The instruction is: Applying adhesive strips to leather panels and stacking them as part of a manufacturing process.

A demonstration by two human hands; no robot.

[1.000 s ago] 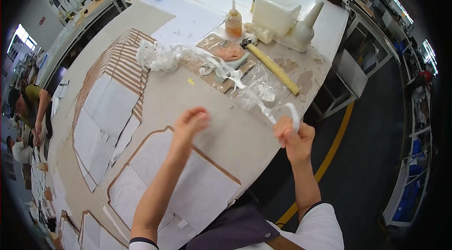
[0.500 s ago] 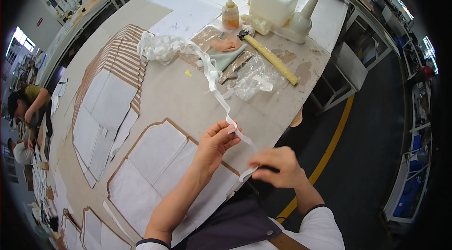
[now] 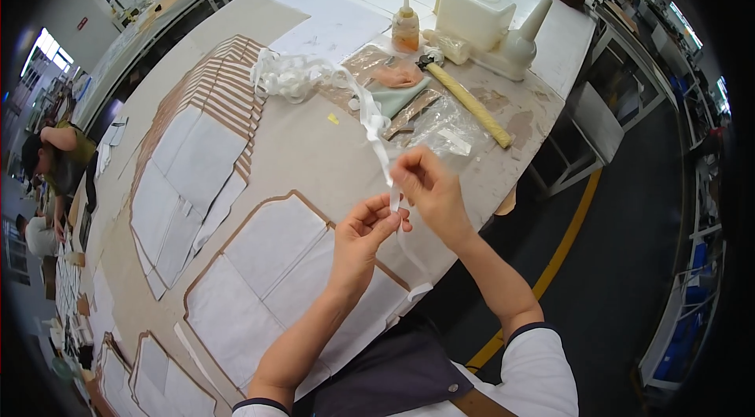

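A long white tape point(image 3: 379, 146) runs from a loose tangled heap down to my hands, and its free end hangs over the near table edge. My left hand point(image 3: 363, 240) pinches the tape between thumb and fingers. Just above it, my right hand point(image 3: 432, 189), a little blurred, is closed on the same tape. Under my left hand and forearm lies a large white panel point(image 3: 236, 291) with a brown border. To its left a stack of white panels point(image 3: 189, 150) is fanned out, showing brown edges at the far end.
A hammer point(image 3: 472, 106) with a yellow-wrapped handle lies beyond my hands, beside clear plastic bags point(image 3: 440, 138). Behind it stand a small glue bottle point(image 3: 405, 30) and a larger white spouted container point(image 3: 507, 51). Smaller panels point(image 3: 169, 378) lie at the lower left. A co-worker point(image 3: 59, 157) bends over at the far left.
My right hand has moved from the tape's free end, up and leftward to just above my left hand. The left hand still pinches the tape. The whole view has shifted slightly.
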